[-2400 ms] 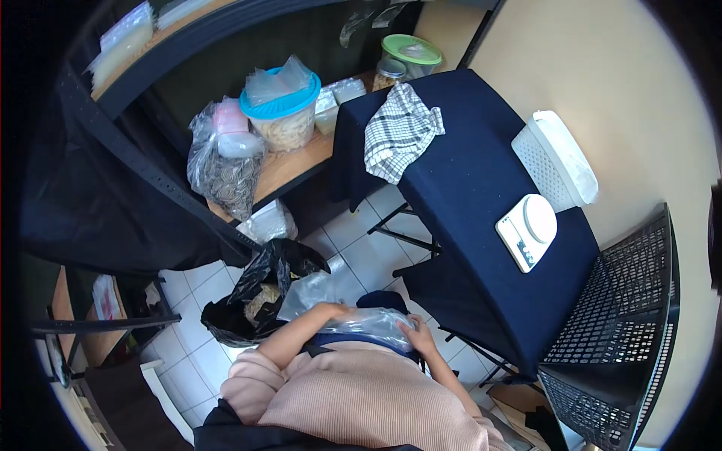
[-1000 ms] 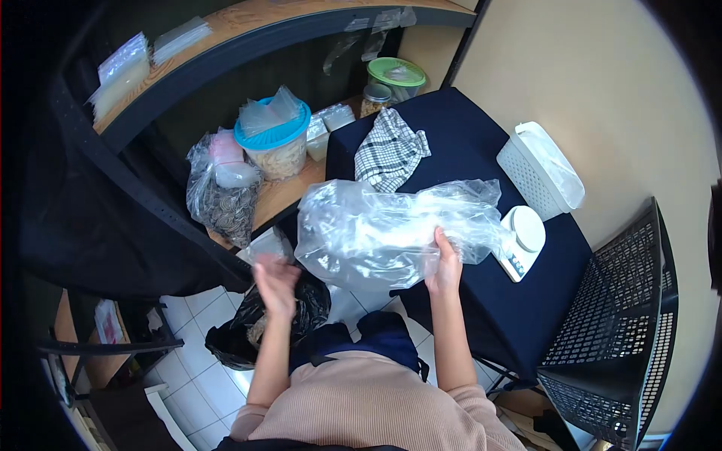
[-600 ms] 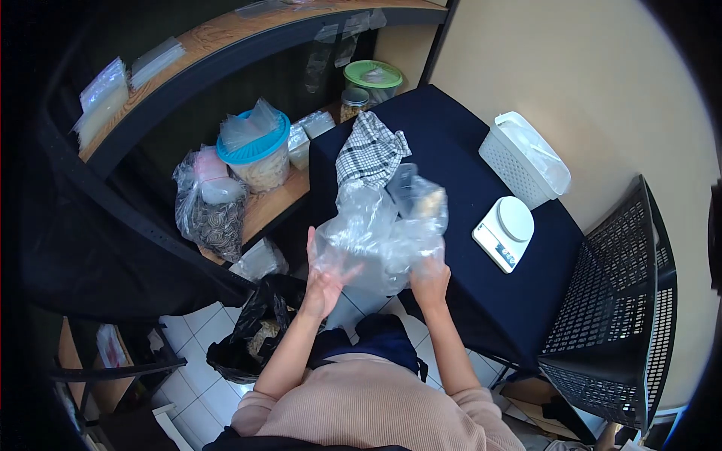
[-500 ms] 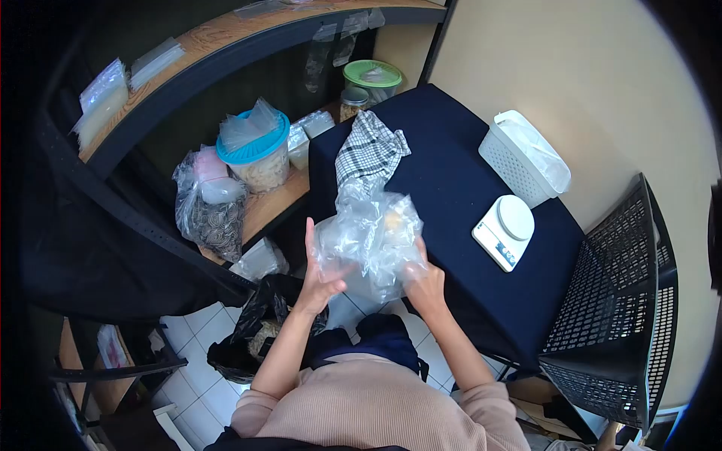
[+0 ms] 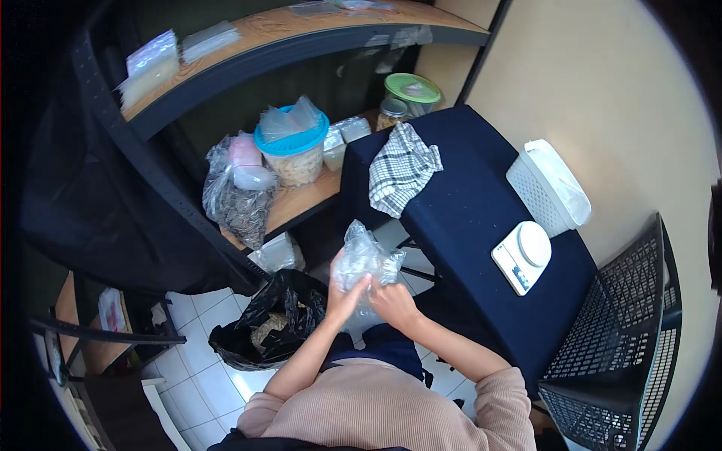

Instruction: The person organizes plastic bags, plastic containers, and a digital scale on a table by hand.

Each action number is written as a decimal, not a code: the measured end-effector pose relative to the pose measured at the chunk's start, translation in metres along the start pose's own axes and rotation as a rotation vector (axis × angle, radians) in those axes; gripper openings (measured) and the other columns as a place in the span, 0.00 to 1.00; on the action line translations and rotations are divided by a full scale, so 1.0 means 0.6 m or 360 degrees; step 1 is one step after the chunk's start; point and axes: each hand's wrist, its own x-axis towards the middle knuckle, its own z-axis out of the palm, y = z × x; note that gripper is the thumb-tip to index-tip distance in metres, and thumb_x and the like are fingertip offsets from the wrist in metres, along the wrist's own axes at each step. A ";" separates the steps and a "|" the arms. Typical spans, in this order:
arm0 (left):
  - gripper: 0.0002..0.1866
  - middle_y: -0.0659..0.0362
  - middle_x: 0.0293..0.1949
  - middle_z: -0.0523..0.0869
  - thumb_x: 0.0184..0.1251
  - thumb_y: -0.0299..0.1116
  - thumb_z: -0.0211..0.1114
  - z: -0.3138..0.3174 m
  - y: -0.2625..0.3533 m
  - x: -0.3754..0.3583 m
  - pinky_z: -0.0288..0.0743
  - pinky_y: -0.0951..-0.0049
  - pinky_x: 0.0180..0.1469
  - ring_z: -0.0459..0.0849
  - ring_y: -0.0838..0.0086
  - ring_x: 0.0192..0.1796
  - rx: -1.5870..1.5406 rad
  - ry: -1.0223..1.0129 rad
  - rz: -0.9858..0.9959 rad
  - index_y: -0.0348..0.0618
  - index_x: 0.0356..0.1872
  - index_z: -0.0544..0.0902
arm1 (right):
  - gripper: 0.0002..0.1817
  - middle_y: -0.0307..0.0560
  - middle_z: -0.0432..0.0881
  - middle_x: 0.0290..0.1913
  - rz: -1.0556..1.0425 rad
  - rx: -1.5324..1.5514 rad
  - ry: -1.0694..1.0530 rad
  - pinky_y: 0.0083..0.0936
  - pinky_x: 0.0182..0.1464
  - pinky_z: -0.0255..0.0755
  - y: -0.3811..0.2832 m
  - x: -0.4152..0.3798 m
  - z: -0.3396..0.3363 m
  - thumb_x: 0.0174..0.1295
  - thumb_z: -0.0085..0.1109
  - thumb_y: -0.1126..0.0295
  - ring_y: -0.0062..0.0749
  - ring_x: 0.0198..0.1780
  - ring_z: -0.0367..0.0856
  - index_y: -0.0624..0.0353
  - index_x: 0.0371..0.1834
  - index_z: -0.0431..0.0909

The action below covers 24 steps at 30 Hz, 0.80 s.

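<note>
Right of centre: worktop (image 5: 466,233) in navy cloth, carrying checked dishcloth (image 5: 404,174) at its upper left, digital kitchen scale (image 5: 522,257) on the right, white perforated basket (image 5: 538,197) just above scale. Black mesh crate (image 5: 602,338), lower right. Upper middle, on lower shelf (image 5: 307,204): blue-lidded tub (image 5: 295,164), green-lidded tub (image 5: 413,89), silver-lidded jar (image 5: 391,114) beside it. Upper left: clear plastic sleeves (image 5: 153,69) on upper shelf (image 5: 301,28).

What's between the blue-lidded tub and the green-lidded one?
Some clear-wrapped packs and a silver-lidded jar, as the head view shows.
</note>
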 end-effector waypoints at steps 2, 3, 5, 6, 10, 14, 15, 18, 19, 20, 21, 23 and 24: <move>0.31 0.51 0.52 0.68 0.53 0.29 0.61 -0.032 -0.013 0.004 0.64 0.71 0.54 0.69 0.68 0.53 -0.0429 0.0276 -0.0196 0.38 0.57 0.58 | 0.11 0.55 0.75 0.41 -0.0032 0.0027 -0.0040 0.23 0.21 0.72 -0.007 0.022 -0.016 0.41 0.51 0.75 0.30 0.19 0.78 0.64 0.30 0.78; 0.29 0.52 0.51 0.69 0.54 0.29 0.59 -0.052 -0.018 0.003 0.64 0.70 0.53 0.69 0.68 0.53 -0.0565 0.0400 -0.0320 0.39 0.57 0.59 | 0.14 0.56 0.73 0.45 -0.0093 0.0232 0.0087 0.24 0.21 0.72 -0.008 0.031 -0.027 0.40 0.52 0.75 0.30 0.19 0.78 0.63 0.34 0.76; 0.24 0.53 0.49 0.72 0.58 0.33 0.55 -0.092 -0.008 0.003 0.65 0.68 0.52 0.71 0.66 0.51 -0.0864 0.0595 -0.0442 0.40 0.56 0.61 | 0.24 0.58 0.63 0.56 -0.0047 0.0684 0.0013 0.28 0.29 0.74 -0.012 0.046 -0.081 0.41 0.59 0.70 0.35 0.29 0.80 0.60 0.46 0.71; 0.22 0.53 0.49 0.72 0.59 0.36 0.51 -0.123 -0.029 0.007 0.66 0.63 0.52 0.72 0.65 0.51 -0.1077 0.0593 -0.0547 0.38 0.54 0.63 | 0.24 0.58 0.63 0.56 -0.0065 0.0687 0.0021 0.28 0.29 0.74 -0.014 0.051 -0.079 0.41 0.59 0.70 0.35 0.29 0.80 0.60 0.46 0.71; 0.21 0.52 0.50 0.72 0.63 0.34 0.46 -0.161 -0.029 -0.012 0.68 0.62 0.52 0.73 0.64 0.51 -0.1464 0.0623 -0.0552 0.37 0.55 0.62 | 0.43 0.58 0.51 0.62 0.0391 0.1746 0.0795 0.33 0.48 0.69 -0.046 0.057 -0.046 0.38 0.67 0.56 0.48 0.55 0.65 0.57 0.59 0.58; 0.22 0.52 0.57 0.66 0.53 0.19 0.44 -0.117 -0.011 -0.031 0.59 0.68 0.59 0.65 0.63 0.58 -0.0238 0.0454 0.0018 0.37 0.53 0.66 | 0.42 0.60 0.44 0.65 0.0435 0.1934 0.0639 0.35 0.62 0.47 -0.063 0.073 0.014 0.50 0.56 0.57 0.49 0.66 0.45 0.58 0.65 0.45; 0.24 0.51 0.59 0.63 0.45 0.14 0.44 -0.112 -0.010 -0.040 0.54 0.71 0.60 0.62 0.62 0.61 0.0294 0.0433 0.0202 0.38 0.48 0.69 | 0.40 0.63 0.41 0.65 0.0449 0.1935 0.0598 0.36 0.63 0.45 -0.065 0.073 0.026 0.51 0.55 0.57 0.52 0.66 0.44 0.56 0.65 0.46; 0.19 0.45 0.61 0.59 0.43 0.13 0.50 -0.102 -0.004 -0.045 0.51 0.67 0.62 0.56 0.55 0.63 0.0652 0.0209 0.0401 0.37 0.41 0.68 | 0.33 0.66 0.38 0.65 0.0518 0.1856 0.0460 0.36 0.62 0.47 -0.082 0.071 0.026 0.56 0.49 0.58 0.57 0.65 0.42 0.52 0.64 0.48; 0.19 0.45 0.62 0.56 0.43 0.16 0.54 -0.104 -0.004 -0.044 0.50 0.61 0.62 0.53 0.51 0.64 0.0845 0.0150 0.0442 0.37 0.42 0.67 | 0.32 0.66 0.37 0.65 0.0523 0.1836 0.0443 0.36 0.62 0.49 -0.087 0.071 0.028 0.57 0.47 0.58 0.58 0.65 0.43 0.50 0.64 0.49; 0.19 0.45 0.62 0.56 0.43 0.16 0.54 -0.103 -0.002 -0.045 0.50 0.61 0.62 0.53 0.51 0.64 0.0844 0.0153 0.0448 0.37 0.42 0.67 | 0.30 0.66 0.37 0.65 0.0524 0.1814 0.0433 0.36 0.61 0.50 -0.088 0.072 0.031 0.58 0.45 0.58 0.59 0.64 0.45 0.49 0.64 0.50; 0.21 0.45 0.62 0.54 0.43 0.19 0.56 -0.102 0.002 -0.049 0.49 0.59 0.62 0.52 0.50 0.64 0.1026 0.0079 0.0381 0.37 0.43 0.66 | 0.29 0.66 0.37 0.65 0.0527 0.1791 0.0436 0.35 0.60 0.53 -0.090 0.071 0.037 0.59 0.43 0.57 0.60 0.64 0.47 0.48 0.64 0.51; 0.30 0.43 0.63 0.50 0.41 0.29 0.61 -0.104 -0.004 -0.058 0.47 0.53 0.61 0.50 0.47 0.63 0.1262 -0.0142 0.0118 0.37 0.50 0.63 | 0.29 0.67 0.37 0.65 0.0545 0.1829 0.0341 0.36 0.60 0.52 -0.086 0.070 0.046 0.59 0.43 0.57 0.60 0.64 0.46 0.48 0.64 0.51; 0.30 0.43 0.63 0.50 0.41 0.29 0.61 -0.109 -0.006 -0.060 0.47 0.53 0.61 0.50 0.47 0.63 0.1262 -0.0136 0.0111 0.37 0.50 0.63 | 0.28 0.67 0.37 0.65 0.0566 0.1870 0.0252 0.36 0.61 0.51 -0.086 0.070 0.052 0.60 0.42 0.57 0.59 0.64 0.45 0.48 0.64 0.51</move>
